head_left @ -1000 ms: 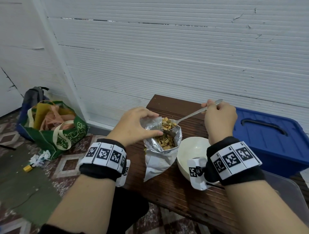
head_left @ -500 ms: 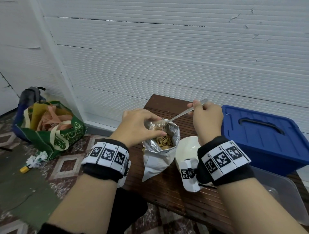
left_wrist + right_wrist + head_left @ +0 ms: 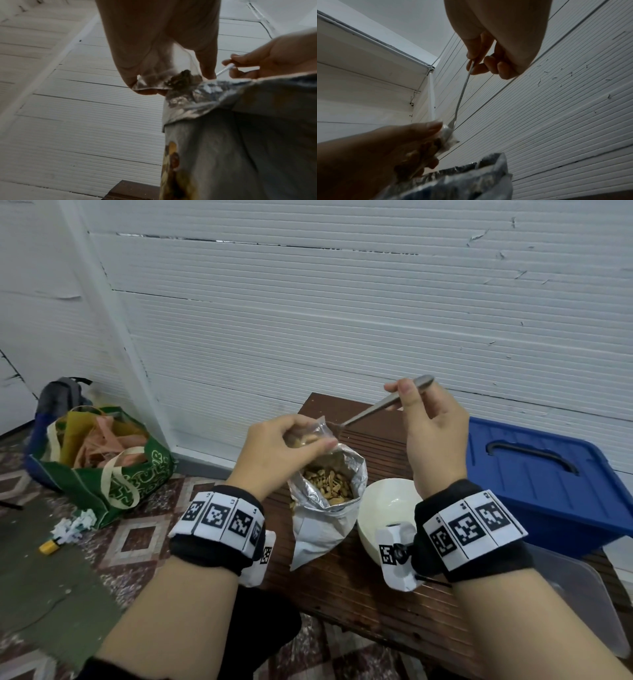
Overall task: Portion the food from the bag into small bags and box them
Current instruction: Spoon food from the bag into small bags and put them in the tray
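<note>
Though crinkled, silver bag [image 3: 323, 518] of nuts [image 3: 329, 486]

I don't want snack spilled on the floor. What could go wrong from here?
1. The small clear bag is pinched by the left hand alone; a slack grip could let its mouth close against the spoon.
2. The open foil bag stands unsupported near the table edge; a nudge might tip it.
</note>
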Motion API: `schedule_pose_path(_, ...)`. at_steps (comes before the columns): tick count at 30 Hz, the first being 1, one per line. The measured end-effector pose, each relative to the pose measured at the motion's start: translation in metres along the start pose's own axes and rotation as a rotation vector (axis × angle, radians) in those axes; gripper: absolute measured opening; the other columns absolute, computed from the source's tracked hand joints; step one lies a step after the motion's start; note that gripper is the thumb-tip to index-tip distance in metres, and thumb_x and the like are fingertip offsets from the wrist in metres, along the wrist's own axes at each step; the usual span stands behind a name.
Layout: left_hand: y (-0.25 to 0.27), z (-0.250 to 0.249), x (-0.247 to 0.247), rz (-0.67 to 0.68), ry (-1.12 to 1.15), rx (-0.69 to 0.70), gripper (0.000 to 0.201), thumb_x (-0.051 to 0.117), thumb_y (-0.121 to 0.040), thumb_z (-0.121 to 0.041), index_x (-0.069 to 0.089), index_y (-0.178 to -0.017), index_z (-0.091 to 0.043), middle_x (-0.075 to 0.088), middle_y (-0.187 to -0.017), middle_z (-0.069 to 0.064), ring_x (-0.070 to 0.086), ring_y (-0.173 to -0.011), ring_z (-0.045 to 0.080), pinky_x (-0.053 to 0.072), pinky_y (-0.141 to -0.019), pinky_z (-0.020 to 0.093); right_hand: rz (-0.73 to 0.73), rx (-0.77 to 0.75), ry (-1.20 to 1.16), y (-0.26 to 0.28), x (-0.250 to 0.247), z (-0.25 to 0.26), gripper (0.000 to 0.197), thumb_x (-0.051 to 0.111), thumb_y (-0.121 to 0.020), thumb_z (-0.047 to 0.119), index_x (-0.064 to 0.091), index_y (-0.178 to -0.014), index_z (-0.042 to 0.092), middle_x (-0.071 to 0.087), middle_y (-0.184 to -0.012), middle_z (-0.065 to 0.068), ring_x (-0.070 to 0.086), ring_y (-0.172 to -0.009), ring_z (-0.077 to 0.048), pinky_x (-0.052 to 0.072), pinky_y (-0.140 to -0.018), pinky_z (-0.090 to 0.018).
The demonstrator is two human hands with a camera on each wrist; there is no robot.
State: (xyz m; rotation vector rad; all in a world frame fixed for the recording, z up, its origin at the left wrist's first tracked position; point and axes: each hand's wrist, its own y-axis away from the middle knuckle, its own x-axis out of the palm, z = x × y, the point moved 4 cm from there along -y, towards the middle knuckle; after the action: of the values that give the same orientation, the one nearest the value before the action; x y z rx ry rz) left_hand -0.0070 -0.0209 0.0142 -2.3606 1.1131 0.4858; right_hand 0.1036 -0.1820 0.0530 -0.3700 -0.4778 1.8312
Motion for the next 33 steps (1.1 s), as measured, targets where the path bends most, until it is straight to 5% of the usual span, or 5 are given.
schedule_pose_path(10, 0.003, 0.014, -0.017, -0.048, 0.195, -0.076, 0.042, 0.074, -0.056, -0.059, 0.071, -0.086, -0.030, 0.071, -0.088, -0.008, 0.066, -0.092, 0.014, 0.056, -0.086, 0.042, -0.277, 0.061, 0.005, 0.000, -0.024, -0.015, 0.022, 0.054, -0.097, 0.025, 0.067, -0.080, 0.026, 0.064, -0.074, 0.013, 0.056, -0.065, 0.007, 0.042, -0.067, -0.011)
schedule_pose_path(23, 0.003, 0.013, -0.013, 0.029, 0.128, -0.032, 0.038, 0.072, -0.063, -0.055, 0.072, -0.089, -0.027, 0.072, -0.090, -0.007, 0.066, -0.089, 0.010, 0.055, -0.082, 0.029, 0.271, -0.317, 0.438, 0.040, 0.026, -0.029, 0.019, 0.056, -0.090, 0.016, 0.069, -0.080, 0.007, 0.067, -0.076, -0.003, 0.059, -0.074, -0.020, 0.040, -0.071, -0.023)
schedule_pose_path(27, 0.003, 0.013, -0.012, 0.032, 0.130, -0.037, 0.045, 0.071, -0.060, -0.058, 0.072, -0.091, -0.025, 0.072, -0.089, -0.007, 0.066, -0.088, 0.008, 0.055, -0.082, 0.028, 0.310, -0.215, 0.404, 0.039, 0.027, -0.035, 0.028, 0.051, -0.090, 0.023, 0.068, -0.077, 0.005, 0.067, -0.075, -0.006, 0.061, -0.076, -0.021, 0.045, -0.072, -0.031)
schedule_pose_path(31, 0.003, 0.014, -0.010, 0.043, 0.112, -0.038, 0.046, 0.071, -0.060, -0.059, 0.072, -0.091, -0.026, 0.072, -0.088, -0.011, 0.065, -0.083, 0.001, 0.050, -0.077, 0.018, 0.238, -0.101, 0.398, 0.039, 0.021, -0.039, 0.023, 0.055, -0.093, 0.018, 0.068, -0.077, 0.008, 0.067, -0.074, -0.004, 0.056, -0.069, -0.011, 0.038, -0.065, -0.012)
schedule_pose_path(33, 0.003, 0.013, -0.009, 0.045, 0.096, -0.035, 0.043, 0.072, -0.062, -0.057, 0.072, -0.091, -0.026, 0.071, -0.087, -0.011, 0.063, -0.080, -0.003, 0.047, -0.074, 0.013, 0.177, 0.015, 0.390, 0.037, 0.016, -0.043, 0.022, 0.055, -0.095, 0.016, 0.068, -0.078, 0.010, 0.066, -0.072, -0.003, 0.055, -0.066, -0.010, 0.038, -0.064, -0.018)
